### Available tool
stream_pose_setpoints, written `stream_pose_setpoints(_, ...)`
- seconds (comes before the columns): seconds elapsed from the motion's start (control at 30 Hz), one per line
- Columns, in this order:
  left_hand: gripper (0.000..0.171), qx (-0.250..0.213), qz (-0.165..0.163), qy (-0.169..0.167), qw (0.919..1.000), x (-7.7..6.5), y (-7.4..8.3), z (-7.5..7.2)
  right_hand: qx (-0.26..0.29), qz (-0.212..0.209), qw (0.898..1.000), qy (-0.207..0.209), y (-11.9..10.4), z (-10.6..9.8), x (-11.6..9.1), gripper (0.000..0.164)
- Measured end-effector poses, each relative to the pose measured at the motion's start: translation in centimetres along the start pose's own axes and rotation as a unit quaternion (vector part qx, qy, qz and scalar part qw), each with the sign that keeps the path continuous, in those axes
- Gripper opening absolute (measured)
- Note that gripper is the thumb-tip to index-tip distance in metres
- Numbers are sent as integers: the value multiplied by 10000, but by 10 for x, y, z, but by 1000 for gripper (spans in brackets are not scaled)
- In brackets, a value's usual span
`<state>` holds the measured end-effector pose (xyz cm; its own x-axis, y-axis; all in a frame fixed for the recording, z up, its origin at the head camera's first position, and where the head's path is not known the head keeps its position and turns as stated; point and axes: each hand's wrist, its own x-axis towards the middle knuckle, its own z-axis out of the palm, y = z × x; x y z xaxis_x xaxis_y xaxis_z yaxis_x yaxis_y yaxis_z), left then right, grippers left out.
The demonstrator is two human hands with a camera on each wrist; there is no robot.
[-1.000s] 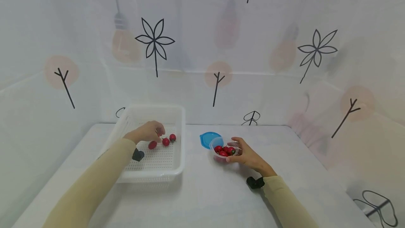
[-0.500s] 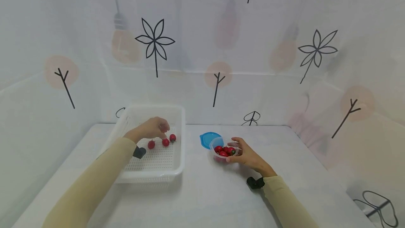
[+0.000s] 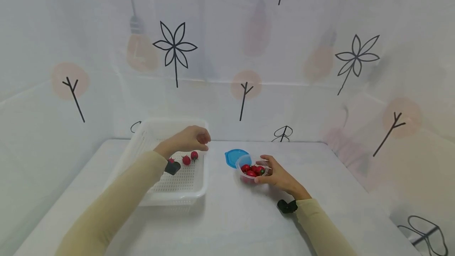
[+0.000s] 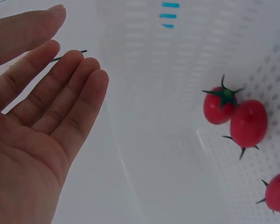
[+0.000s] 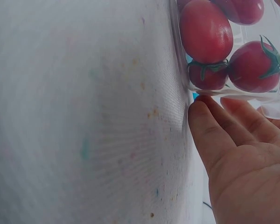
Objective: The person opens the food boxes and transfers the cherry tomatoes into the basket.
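Tomatoes [image 3: 186,160], likely light, slippery and easily bruised, best pinched mid-body: three inside basket [image 3: 204,181], others in tub [image 3: 247,179] right of basket, held in curved right hand [image 3: 280,177]; left hand [image 3: 187,139] loosely parted, apparently empty, above basket's right rim.

The right sleeve [image 3: 321,226] is long, plain and pale yellowish beige. At its cuff [image 3: 307,204] sits a small, lumpy black wrist piece [image 3: 287,206]; beyond it, the right hand [image 3: 282,179] is bare. Left of that sleeve, the matching left sleeve [image 3: 119,200] has a dark, angular wrist unit [image 3: 172,167]; the left hand [image 3: 186,139] is bare too.
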<state>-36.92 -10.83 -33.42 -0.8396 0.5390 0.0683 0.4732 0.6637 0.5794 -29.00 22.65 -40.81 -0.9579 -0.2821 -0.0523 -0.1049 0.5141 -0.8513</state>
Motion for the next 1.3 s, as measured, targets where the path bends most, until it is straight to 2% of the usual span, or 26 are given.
stream_pose_setpoints(0.17,26,-98,307,-56,9995,9,21,8,130,-1,9999,19,6,-1,4,92)
stream_pose_setpoints(0.4,21,-83,713,-282,9970,26,50,20,39,78,9998,197,41,1,27,102)
stream_pose_setpoints(0.53,21,-41,880,-435,9952,34,66,30,-6,163,9997,196,41,1,29,101)
stream_pose_setpoints(0.73,22,43,1054,-719,9918,47,83,48,-48,72,9999,146,42,0,28,98)
stream_pose_setpoints(0.9,21,100,952,-1024,9901,53,92,65,10,-22,9999,108,45,-1,27,97)
stream_pose_setpoints(1.07,22,131,748,-1312,9884,58,93,81,120,-98,9999,42,44,-1,26,96)
stream_pose_setpoints(1.3,25,146,621,-1431,9876,64,88,97,71,11,10000,-63,20,-4,13,93)
